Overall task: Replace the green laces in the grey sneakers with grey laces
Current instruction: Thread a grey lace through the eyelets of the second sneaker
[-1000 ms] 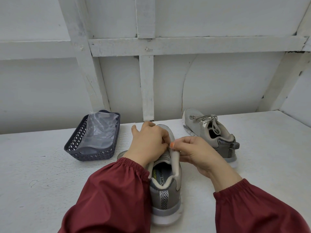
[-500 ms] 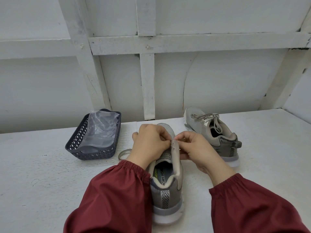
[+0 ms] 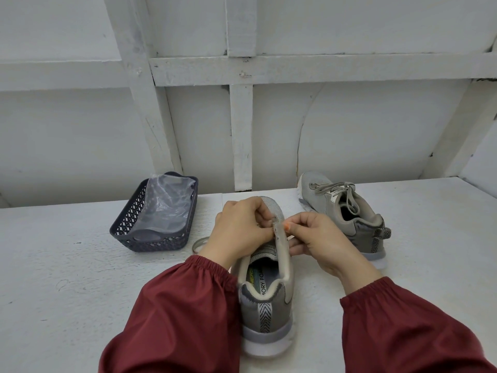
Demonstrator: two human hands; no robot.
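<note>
Near sneaker sits heel toward the camera on the white counter. The left grip and right grip are both pinching its right eyelet edge. Other sneaker, laced in grey, is back right. Dark basket holding a clear bag sits off left.

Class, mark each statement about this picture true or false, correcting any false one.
1. The left hand and right hand both pinch the near sneaker at its eyelet edge. True.
2. The far sneaker has no lace. False: a grey lace is tied on it.
3. The basket sits left of the near sneaker. True.
4. The basket holds shoes. False: it holds a clear plastic bag.
</note>
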